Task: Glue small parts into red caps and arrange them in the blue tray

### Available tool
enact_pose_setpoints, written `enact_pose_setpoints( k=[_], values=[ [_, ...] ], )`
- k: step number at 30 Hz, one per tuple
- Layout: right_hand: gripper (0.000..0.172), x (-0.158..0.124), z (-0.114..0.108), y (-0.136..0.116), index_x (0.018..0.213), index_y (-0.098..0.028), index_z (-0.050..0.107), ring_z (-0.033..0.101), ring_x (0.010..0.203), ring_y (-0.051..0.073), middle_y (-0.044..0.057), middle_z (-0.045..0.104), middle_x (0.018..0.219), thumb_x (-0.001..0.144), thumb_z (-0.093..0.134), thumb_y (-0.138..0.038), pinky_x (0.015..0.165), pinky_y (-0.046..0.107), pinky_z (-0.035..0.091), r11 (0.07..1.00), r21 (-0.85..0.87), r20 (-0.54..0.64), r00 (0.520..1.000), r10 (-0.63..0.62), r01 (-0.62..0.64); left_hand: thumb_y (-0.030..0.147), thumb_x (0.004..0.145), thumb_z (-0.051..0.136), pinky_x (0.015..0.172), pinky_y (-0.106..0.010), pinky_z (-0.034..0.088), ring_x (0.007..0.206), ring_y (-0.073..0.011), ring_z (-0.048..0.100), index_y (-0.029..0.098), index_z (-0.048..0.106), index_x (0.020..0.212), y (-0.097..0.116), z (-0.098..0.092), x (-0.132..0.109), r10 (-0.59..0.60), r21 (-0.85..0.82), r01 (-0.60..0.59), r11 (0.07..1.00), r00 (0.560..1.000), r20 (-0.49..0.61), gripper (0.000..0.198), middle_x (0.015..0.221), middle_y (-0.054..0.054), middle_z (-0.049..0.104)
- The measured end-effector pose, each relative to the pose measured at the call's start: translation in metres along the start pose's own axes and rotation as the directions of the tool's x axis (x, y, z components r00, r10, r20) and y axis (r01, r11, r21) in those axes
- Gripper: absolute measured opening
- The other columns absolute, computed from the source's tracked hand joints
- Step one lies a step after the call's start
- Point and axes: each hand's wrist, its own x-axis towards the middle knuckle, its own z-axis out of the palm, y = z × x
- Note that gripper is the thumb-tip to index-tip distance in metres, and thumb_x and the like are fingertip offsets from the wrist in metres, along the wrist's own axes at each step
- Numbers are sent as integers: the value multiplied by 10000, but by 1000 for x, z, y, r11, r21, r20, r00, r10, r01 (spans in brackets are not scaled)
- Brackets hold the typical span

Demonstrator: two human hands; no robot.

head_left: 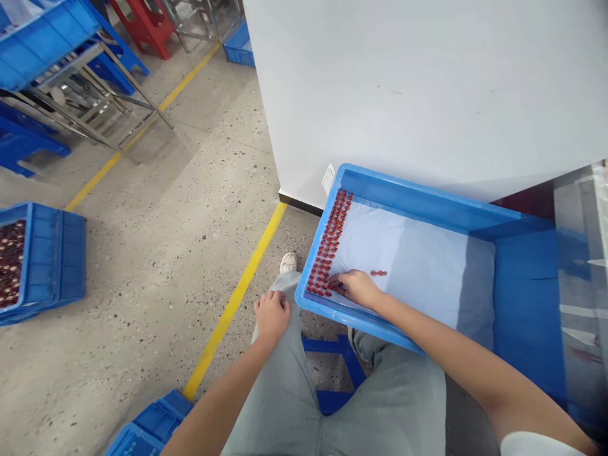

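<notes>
My right hand (356,287) is lying low inside the blue tray (403,196), with the fingers (338,285) curved down at the lower end of the rows of small red pieces (329,244). The fingertips are hidden behind the hand and among the pieces, so I cannot tell if they pinch something or only touch. The hand is not wide open. The red pieces stand in tight rows along the tray's left wall, on a pale blue sheet (403,253), and they are too small to make out their exact shape. A short group of red pieces (379,273) lies apart, just ahead of my hand. My left hand (272,315) rests on my left thigh (280,386), fingers curled in loosely; its palm is hidden, but no thing shows in it. Further left on the floor, a blue crate (61,259) holds dark pieces (10,263), cut off by the picture edge.
</notes>
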Motion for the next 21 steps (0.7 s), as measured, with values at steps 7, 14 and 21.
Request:
enact_pose_setpoints(
  k=[7, 14, 21],
  values=[
    [287, 0, 2, -1, 1120, -270, 696, 734, 888, 179, -13, 774, 975, 858, 613, -188, 795, 271, 539, 999, 31, -4, 1000, 11, -11, 228, 870, 461, 911, -429, 354, 1033, -277, 552, 224, 639, 964, 0, 1, 0, 5, -2, -5, 1000, 1000, -14, 201, 1022, -87, 666],
    [264, -11, -14, 5, 1119, -268, 698, 717, 879, 190, 15, 765, 1008, 864, 631, -265, 814, 292, 516, 999, -20, -54, 998, 37, -38, 236, 872, 460, 895, -429, 351, 1038, -279, 554, 231, 633, 954, -2, 5, 0, 8, -8, -8, 1000, 1000, -15, 191, 1031, -85, 666],
    [280, -55, -69, 64, 1043, -220, 728, 651, 951, 260, 78, 751, 968, 814, 688, -376, 819, 367, 467, 925, -246, -238, 943, 233, -290, 243, 870, 466, 883, -424, 357, 1035, -278, 558, 227, 631, 956, -2, 6, 2, 13, -8, -13, 1000, 1000, -7, 187, 1030, -82, 667]
  ],
)
